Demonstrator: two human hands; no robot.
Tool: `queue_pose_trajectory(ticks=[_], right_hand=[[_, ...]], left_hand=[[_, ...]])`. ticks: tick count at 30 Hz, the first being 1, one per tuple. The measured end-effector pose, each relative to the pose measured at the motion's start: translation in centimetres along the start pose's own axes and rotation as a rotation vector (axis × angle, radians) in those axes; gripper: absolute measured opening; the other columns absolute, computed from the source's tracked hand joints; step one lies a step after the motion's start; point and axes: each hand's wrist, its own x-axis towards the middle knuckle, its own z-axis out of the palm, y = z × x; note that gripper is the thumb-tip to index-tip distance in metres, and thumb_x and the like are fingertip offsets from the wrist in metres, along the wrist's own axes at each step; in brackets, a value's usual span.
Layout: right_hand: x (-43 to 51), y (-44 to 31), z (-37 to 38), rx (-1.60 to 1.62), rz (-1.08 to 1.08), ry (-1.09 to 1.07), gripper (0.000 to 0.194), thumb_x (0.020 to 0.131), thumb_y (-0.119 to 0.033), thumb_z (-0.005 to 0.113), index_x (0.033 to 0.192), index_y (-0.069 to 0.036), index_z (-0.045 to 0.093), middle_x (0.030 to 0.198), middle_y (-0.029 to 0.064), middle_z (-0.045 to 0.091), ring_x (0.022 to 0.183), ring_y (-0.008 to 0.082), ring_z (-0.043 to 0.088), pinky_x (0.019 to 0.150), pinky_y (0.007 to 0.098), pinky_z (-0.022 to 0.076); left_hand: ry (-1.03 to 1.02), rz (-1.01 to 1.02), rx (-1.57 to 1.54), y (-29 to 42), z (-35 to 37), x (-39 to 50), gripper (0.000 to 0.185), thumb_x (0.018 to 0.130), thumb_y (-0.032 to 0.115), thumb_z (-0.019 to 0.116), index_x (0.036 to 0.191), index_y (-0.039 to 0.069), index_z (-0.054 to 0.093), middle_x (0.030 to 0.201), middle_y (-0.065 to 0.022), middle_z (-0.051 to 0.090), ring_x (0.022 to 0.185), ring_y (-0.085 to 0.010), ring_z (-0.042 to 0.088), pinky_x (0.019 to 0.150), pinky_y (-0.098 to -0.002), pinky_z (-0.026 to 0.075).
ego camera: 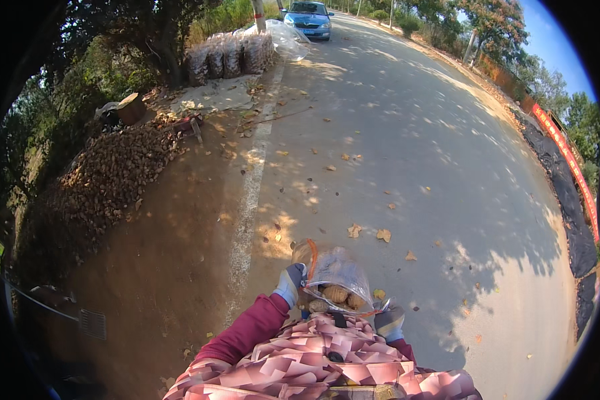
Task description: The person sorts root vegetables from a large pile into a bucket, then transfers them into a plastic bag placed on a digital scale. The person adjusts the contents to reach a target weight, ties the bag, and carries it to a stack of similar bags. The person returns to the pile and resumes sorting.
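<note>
A clear plastic bag [341, 267] with orange edging is right in front of my body, above the road. Inside its mouth, which faces me, lie several brown ringed tubers [336, 294] that look like taro. My left hand [292, 283], in a grey and white work glove, grips the bag's rim on the left side. On the opposite side, my gloved right hand [390, 323] holds the rim's other corner. The bag's lower part is partly hidden by my patterned pink clothing.
To the left lies a large heap of tubers [110, 175], with a wood stump [131, 109] behind it. A fork [92, 324] is at lower left. Filled bags [230, 55] stand along the roadside near a blue car [307, 21]. A red banner [565, 147] runs along the right.
</note>
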Motion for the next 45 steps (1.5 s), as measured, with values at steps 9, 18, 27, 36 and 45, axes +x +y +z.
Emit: queue_pose_trajectory(ticks=[9,18,27,36,45], right_hand=[[29.5,-7.2,18.6,0.044,-0.055,-0.11,0.006,0.079,-0.005,0.071,0.085,-0.006,0.07,0.078,0.0108,0.075,0.07,0.0213,0.072,0.063,0.0351,0.0538],[52.3,-13.0,36.0,0.046,-0.049,-0.226,0.005,0.085,-0.006,0.063,0.085,-0.004,0.067,0.08,0.0116,0.073,0.073,0.022,0.069,0.068,0.0349,0.0535],[71.0,-24.7,54.2,0.028,-0.095,-0.083,0.011,0.085,0.005,0.055,0.082,-0.004,0.06,0.077,0.0101,0.071,0.073,0.0192,0.067,0.071,0.0318,0.053],[93.3,-34.3,70.8,0.122,-0.047,-0.092,0.017,0.087,0.007,0.05,0.081,-0.005,0.061,0.079,0.0085,0.071,0.073,0.0164,0.065,0.07,0.0311,0.0523],[118.6,-42.6,88.2,0.085,-0.094,-0.235,0.015,0.084,0.008,0.05,0.079,-0.003,0.058,0.074,0.0102,0.067,0.076,0.0189,0.066,0.071,0.032,0.0524]], left_hand=[[-0.22,0.179,0.234,6.3,-10.0,32.8,0.014,0.086,0.01,0.052,0.074,0.017,0.05,0.059,0.0006,0.042,0.051,-0.014,0.043,0.048,-0.0313,0.031],[0.108,0.49,1.378,15.8,-19.5,53.1,0.017,0.073,0.021,0.07,0.06,0.014,0.062,0.062,-0.0116,0.06,0.058,-0.0251,0.06,0.052,-0.0405,0.042],[0.004,0.232,0.509,30.2,-29.1,83.6,0.019,0.081,0.014,0.065,0.064,0.012,0.057,0.063,-0.0099,0.058,0.056,-0.0251,0.055,0.053,-0.0392,0.043],[-0.014,0.171,-0.064,53.7,-31.5,102.3,0.027,0.091,0.005,0.053,0.064,0.01,0.051,0.058,-0.0035,0.048,0.053,-0.0147,0.047,0.05,-0.0318,0.037],[-0.087,0.616,0.449,55.1,-45.8,132.7,0.027,0.091,0.008,0.054,0.064,0.013,0.054,0.055,-0.0046,0.049,0.049,-0.0173,0.047,0.048,-0.0381,0.035]])
